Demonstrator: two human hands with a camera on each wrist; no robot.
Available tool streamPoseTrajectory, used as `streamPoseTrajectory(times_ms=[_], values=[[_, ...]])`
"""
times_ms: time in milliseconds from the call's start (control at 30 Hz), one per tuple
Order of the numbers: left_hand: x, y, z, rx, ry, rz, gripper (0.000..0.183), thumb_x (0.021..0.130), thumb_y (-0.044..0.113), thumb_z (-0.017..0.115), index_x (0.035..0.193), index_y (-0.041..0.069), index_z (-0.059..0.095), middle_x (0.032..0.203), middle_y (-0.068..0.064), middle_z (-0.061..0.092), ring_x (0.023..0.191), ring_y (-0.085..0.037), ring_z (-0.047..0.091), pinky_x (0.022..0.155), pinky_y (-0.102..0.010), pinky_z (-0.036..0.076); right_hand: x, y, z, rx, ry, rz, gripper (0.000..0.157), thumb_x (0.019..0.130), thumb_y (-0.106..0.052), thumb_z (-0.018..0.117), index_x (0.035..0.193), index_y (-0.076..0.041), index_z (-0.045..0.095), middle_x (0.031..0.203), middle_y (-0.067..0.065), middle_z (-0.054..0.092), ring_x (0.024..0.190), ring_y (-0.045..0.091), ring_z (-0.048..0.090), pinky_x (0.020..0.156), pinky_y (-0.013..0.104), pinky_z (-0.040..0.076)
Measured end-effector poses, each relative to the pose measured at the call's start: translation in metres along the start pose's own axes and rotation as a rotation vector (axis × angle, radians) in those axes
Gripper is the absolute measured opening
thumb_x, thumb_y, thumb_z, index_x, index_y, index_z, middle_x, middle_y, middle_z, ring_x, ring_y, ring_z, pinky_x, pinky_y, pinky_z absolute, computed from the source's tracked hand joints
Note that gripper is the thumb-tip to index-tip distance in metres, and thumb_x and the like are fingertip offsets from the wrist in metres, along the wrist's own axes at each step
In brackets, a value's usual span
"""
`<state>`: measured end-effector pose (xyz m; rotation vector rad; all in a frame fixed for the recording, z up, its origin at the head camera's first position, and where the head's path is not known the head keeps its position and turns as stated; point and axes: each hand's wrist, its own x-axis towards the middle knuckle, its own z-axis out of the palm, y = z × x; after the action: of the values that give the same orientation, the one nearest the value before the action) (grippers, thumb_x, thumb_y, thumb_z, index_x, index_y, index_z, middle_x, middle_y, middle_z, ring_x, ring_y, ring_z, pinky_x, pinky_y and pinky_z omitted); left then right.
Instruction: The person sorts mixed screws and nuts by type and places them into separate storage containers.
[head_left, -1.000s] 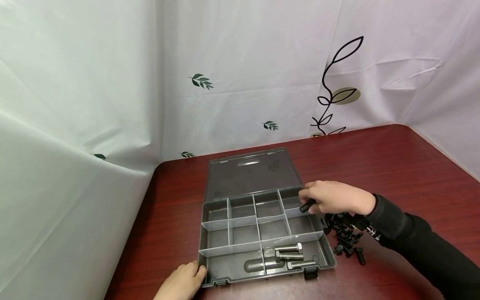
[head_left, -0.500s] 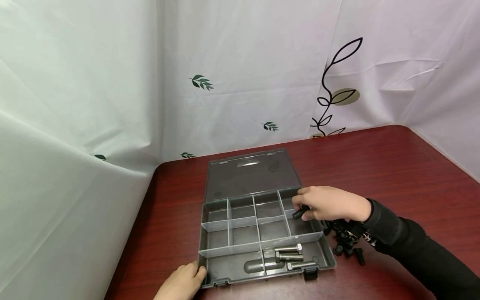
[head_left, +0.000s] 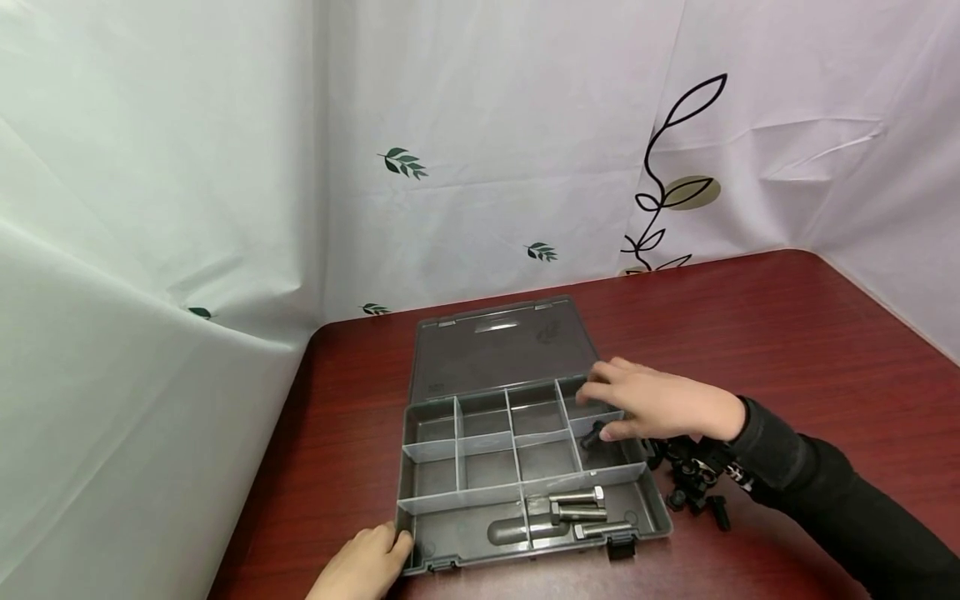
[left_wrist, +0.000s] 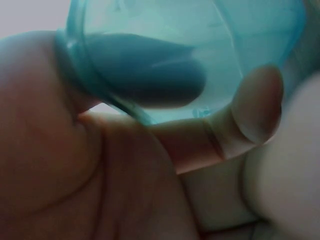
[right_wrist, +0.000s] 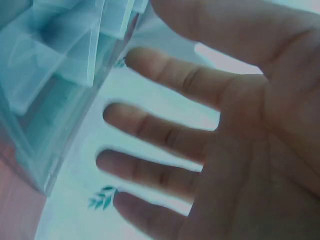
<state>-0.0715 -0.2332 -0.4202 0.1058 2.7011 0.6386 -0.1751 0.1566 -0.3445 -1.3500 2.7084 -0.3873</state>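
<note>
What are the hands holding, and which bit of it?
The left hand holds the box by its near left corner. The right hand holds nothing; its fingers are spread apart.

It's a deep-red counter (head_left: 750,333) here, a smoky-grey box (head_left: 483,468), silver bolts (head_left: 581,513), a black bolt (head_left: 593,435), a black sleeve (head_left: 832,483), and white cloth (head_left: 480,100) patterned with green sprigs (head_left: 405,158) and a black vine (head_left: 663,200)!
</note>
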Motion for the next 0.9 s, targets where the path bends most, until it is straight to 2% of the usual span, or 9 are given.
streamPoseTrajectory(times_ms=[133,400,600,900], values=[[0.000,0.000,0.000,-0.001,0.001,0.005,0.030,0.093,0.031,0.046,0.074,0.008,0.050,0.071,-0.004,0.051,0.066,-0.020,0.044,0.062,-0.043,0.040,-0.003,0.005,-0.001,-0.014,0.024,0.001,0.057,0.084,-0.041,0.064,0.132,-0.015,0.048,0.123,0.010,0.048,0.106,0.027,0.045,0.086,0.045,0.039],[0.000,0.000,0.000,0.004,-0.009,-0.005,0.029,0.093,0.031,0.046,0.076,0.007,0.052,0.076,-0.006,0.056,0.069,-0.020,0.049,0.065,-0.044,0.041,-0.003,0.006,-0.001,0.029,-0.006,0.038,0.069,0.081,-0.039,0.068,0.140,-0.019,0.040,0.131,0.011,0.045,0.115,0.028,0.043,0.089,0.046,0.040],[0.000,0.000,0.000,0.009,-0.003,-0.002,0.029,0.093,0.031,0.046,0.076,0.008,0.052,0.076,-0.006,0.056,0.068,-0.020,0.048,0.064,-0.044,0.041,-0.006,0.007,-0.002,0.050,-0.026,0.062,0.069,0.082,-0.042,0.065,0.141,-0.017,0.039,0.132,0.013,0.045,0.115,0.031,0.043,0.086,0.045,0.041],[-0.001,0.001,-0.001,0.013,-0.003,-0.010,0.029,0.093,0.032,0.046,0.077,0.008,0.053,0.077,-0.006,0.057,0.069,-0.020,0.048,0.064,-0.044,0.040,-0.014,0.019,-0.005,0.103,-0.049,0.135,0.061,0.084,-0.037,0.066,0.135,-0.011,0.046,0.130,0.015,0.045,0.115,0.034,0.043,0.084,0.043,0.042]])
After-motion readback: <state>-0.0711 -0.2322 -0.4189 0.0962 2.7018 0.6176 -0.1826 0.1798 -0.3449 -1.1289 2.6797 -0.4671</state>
